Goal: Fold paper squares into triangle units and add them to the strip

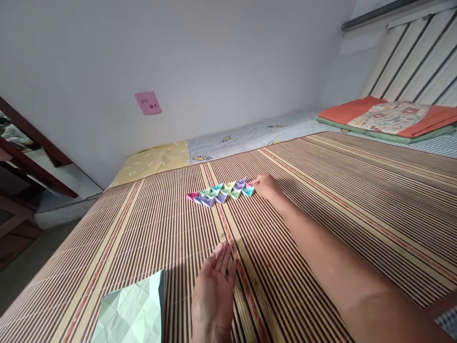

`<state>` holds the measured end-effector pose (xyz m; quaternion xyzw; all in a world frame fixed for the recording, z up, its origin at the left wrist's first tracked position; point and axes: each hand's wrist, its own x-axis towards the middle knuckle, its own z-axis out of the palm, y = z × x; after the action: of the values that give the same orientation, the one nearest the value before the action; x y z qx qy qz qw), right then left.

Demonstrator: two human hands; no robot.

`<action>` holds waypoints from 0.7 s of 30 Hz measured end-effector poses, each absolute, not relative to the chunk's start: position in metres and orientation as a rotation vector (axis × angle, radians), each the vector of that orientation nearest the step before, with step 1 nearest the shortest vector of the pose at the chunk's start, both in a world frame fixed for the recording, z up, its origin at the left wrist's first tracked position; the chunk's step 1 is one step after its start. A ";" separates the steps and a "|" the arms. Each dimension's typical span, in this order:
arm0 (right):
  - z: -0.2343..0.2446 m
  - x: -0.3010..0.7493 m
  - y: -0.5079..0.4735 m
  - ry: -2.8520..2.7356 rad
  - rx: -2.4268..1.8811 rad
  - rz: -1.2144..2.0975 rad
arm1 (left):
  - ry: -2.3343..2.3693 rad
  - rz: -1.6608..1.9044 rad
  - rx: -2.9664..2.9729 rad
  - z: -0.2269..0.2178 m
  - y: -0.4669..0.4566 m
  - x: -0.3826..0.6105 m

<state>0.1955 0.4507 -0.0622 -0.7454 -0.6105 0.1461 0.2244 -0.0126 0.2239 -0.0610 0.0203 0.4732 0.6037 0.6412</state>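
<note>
Several small folded paper boats [214, 193] in pink, green, purple, yellow and blue stand close together in rows on the striped bamboo mat [171, 228]. At the right end of the group, the closed fingers of my right hand [267, 186] are on a pink paper boat [250, 184], partly hidden by them. Nearer to me, my left hand [214, 290] is held palm up with its fingers stretched out, and nothing lies in it. To its left is a pale green creased sheet of paper [132, 309], cut off by the lower edge of the view.
Beyond the mat, a checked sheet [243, 136] and a yellow cloth [153, 162] run along the white wall. A pink note [148, 103] sticks to that wall. Folded orange and floral bedding [389, 116] lies at the far right by a slatted headboard [417, 57].
</note>
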 end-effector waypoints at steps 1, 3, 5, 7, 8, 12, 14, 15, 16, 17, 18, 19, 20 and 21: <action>-0.061 0.198 0.451 -1.680 -2.065 0.406 | 1.076 1.375 0.047 -0.061 0.224 -0.013; -0.059 0.203 0.455 -1.673 -2.074 0.409 | 1.075 1.373 0.053 -0.061 0.224 -0.012; -0.057 0.207 0.461 -1.667 -2.071 0.409 | 1.080 1.373 0.058 -0.061 0.224 -0.012; -0.056 0.210 0.469 -1.666 -2.066 0.424 | 1.079 1.372 0.063 -0.061 0.224 -0.013; -0.056 0.210 0.473 -1.666 -2.066 0.439 | 1.081 1.371 0.059 -0.061 0.224 -0.013; -0.059 0.210 0.486 -1.667 -2.076 0.512 | 1.072 1.363 0.032 -0.062 0.225 -0.014; -0.062 0.209 0.489 -1.663 -2.088 0.541 | 1.058 1.362 0.025 -0.062 0.225 -0.015; -0.064 0.209 0.490 -1.659 -2.094 0.551 | 1.052 1.363 0.026 -0.062 0.225 -0.015; -0.066 0.209 0.490 -1.653 -2.101 0.559 | 1.050 1.364 0.027 -0.062 0.225 -0.015; -0.068 0.209 0.491 -1.646 -2.106 0.562 | 1.048 1.365 0.028 -0.062 0.225 -0.015; -0.070 0.209 0.492 -1.637 -2.108 0.562 | 1.046 1.365 0.030 -0.062 0.225 -0.015; -0.072 0.209 0.493 -1.627 -2.108 0.555 | 1.046 1.364 0.029 -0.062 0.225 -0.015; -0.073 0.209 0.494 -1.615 -2.104 0.541 | 1.045 1.362 0.027 -0.062 0.225 -0.015; -0.075 0.209 0.495 -1.600 -2.093 0.507 | 1.047 1.360 0.023 -0.062 0.224 -0.015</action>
<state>0.2089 0.4950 -0.0747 -0.7598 -0.5807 0.1839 0.2273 -0.0155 0.2244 -0.0622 0.0101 0.4616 0.5994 0.6538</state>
